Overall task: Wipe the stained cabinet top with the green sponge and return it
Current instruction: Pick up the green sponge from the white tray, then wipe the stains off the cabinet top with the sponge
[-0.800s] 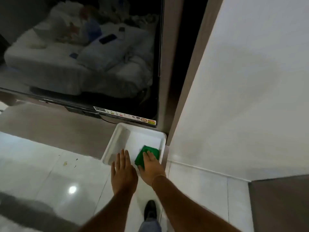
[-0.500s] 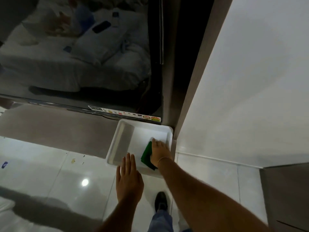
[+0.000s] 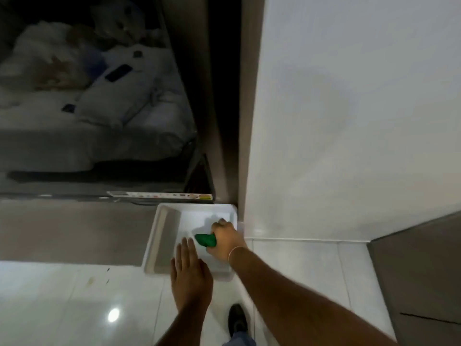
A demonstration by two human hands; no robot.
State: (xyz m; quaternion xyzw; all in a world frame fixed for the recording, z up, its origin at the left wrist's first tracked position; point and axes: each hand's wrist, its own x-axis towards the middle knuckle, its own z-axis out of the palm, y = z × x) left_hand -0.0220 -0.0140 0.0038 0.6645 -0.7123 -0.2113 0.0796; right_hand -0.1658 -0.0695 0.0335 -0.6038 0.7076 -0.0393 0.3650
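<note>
Right hand (image 3: 225,239) fisted, left hand (image 3: 190,278) flat.

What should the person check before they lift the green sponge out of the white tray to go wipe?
1. Right hand closed around the green sponge: ok, the sponge looks bunched in the fist.
2. Sponge clear of the white tray: cannot tell whether it touches the tray floor.
3. Left hand free: ok, it is open and flat over the tray's near edge, holding nothing.
4. Tray is steady: cannot tell whether the left hand touches it.
5. Stains on the cabinet top spotted: ok, small marks show left of the tray.
6. Path to the marks: ok, nothing lies between.
</note>
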